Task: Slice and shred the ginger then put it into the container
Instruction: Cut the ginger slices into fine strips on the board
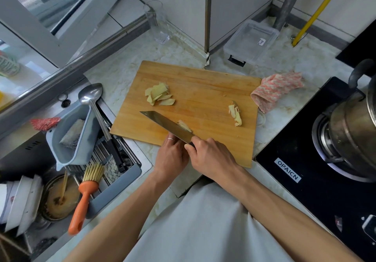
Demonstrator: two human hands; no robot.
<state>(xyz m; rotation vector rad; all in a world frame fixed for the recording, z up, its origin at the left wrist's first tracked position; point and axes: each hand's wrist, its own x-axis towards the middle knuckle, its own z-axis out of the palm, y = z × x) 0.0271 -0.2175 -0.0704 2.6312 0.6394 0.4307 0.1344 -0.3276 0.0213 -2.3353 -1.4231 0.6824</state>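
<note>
Ginger lies in three places on the cutting board (203,91): a fanned pile of slices (159,96) toward the far left, a few curled scraps (236,114) toward the right edge, and one small piece (184,125) resting against the knife (166,124) near the front. We take the far pile as finished slices pushed aside to keep the cutting zone free.

Our right hand (211,156) wraps around the knife handle, the blade angling out to the left over the board. Our left hand (172,156) sits just behind the blade with its fingers tucked under it, so we cannot tell whether it grips anything; it seems placed to steady the small piece, knuckles back from the edge.

We judge the slicing nearly done and the shredding not yet begun. The clear container (251,42) waits beyond the board's far right corner, apart from it, lid apparently on. The board's middle is bare wood, which gives room to gather the slices. Its front edge is close to our hands, and the stove (305,160) borders the right side.
</note>
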